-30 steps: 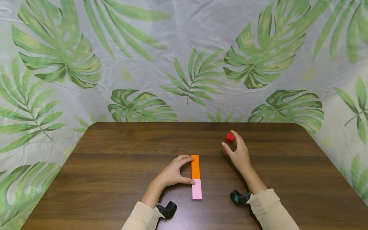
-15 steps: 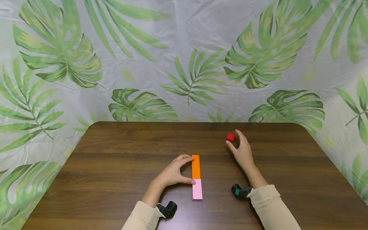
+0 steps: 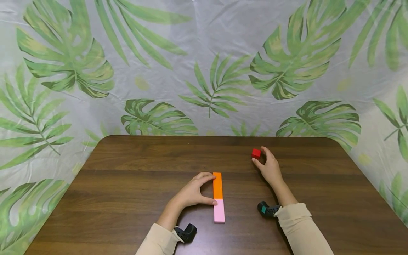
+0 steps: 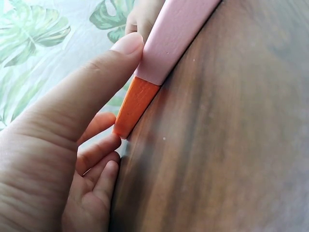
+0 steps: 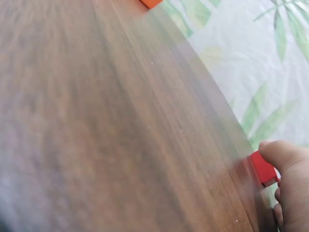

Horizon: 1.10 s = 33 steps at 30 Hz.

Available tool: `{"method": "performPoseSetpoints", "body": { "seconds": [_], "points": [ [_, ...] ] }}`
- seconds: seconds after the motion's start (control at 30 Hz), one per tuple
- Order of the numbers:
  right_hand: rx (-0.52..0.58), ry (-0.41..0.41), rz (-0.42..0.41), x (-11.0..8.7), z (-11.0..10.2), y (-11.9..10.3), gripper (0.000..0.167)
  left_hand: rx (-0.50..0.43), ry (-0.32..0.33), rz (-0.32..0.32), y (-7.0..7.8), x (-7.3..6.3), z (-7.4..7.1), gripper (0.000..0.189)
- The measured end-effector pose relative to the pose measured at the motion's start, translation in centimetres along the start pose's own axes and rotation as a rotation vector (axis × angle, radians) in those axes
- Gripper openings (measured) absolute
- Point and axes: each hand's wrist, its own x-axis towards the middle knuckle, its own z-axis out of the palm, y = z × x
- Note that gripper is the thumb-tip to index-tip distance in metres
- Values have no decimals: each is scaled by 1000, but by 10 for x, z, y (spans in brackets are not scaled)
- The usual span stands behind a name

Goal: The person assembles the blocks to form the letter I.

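In the head view an orange block (image 3: pixel 217 186) and a pink block (image 3: pixel 219 211) lie end to end on the table. My left hand (image 3: pixel 191 191) rests along their left side, thumb touching the pink block near the seam, fingertips at the orange one's far end. The left wrist view shows that thumb (image 4: pixel 128 46) against the pink side. Farther back, a small red block (image 3: pixel 256 153) sits between the thumb and forefinger of my right hand (image 3: pixel 270 170), which pinch it. In the right wrist view the thumb lies over the red block (image 5: pixel 263 169); other fingers are partly hidden.
The brown wooden table (image 3: pixel 127 198) reaches back to a light cloth (image 3: pixel 159 78) printed with green leaves. Each wrist carries a black device (image 3: pixel 186 233). The red block is close to the table's far edge.
My right hand has shifted slightly right, and its thumb and forefinger have closed in around the red block. The left hand and the orange and pink blocks stay put.
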Motion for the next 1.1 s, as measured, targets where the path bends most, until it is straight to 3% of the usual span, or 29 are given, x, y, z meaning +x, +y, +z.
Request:
{"method": "performPoseSetpoints", "body": {
  "seconds": [0.5, 1.1],
  "points": [
    [-21, -54, 48, 0, 1, 0, 50, 1, -1, -6, 0, 0, 0, 82],
    [-25, -12, 14, -2, 0, -2, 41, -9, -14, -17, 1, -1, -1, 82]
  ]
}}
